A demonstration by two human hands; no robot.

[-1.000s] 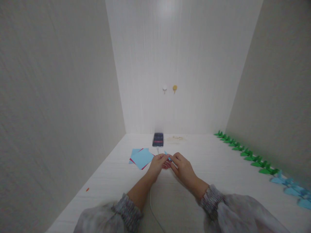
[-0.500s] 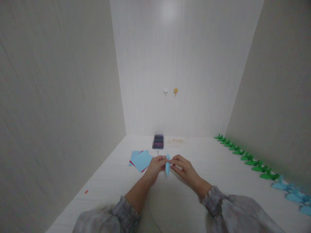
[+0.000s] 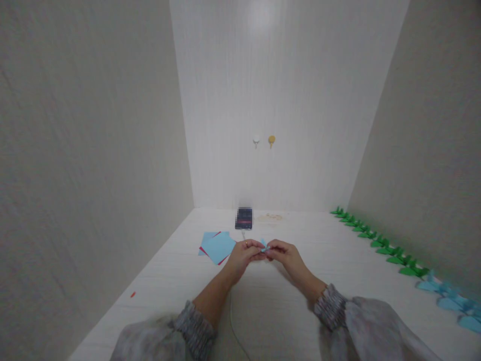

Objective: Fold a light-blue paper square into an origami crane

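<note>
Above the middle of the white table, my left hand (image 3: 244,254) and my right hand (image 3: 286,255) meet fingertip to fingertip. Both pinch a small folded light blue paper piece (image 3: 264,245), of which only a small tip shows between the fingers. A ring sits on a finger of my left hand. Just left of my left hand lies a loose stack of light blue and red paper sheets (image 3: 217,246), flat on the table.
A dark phone (image 3: 244,218) lies at the back with a white cable (image 3: 235,321) running toward me. Folded green paper figures (image 3: 376,242) line the right wall, followed by light blue ones (image 3: 447,299). Two small hooks (image 3: 263,140) hang on the back wall. A red scrap (image 3: 132,294) lies left.
The blue paper piece stood upright between my fingers half a second ago; now it is mostly hidden inside both pinches. My hands have drawn closer together.
</note>
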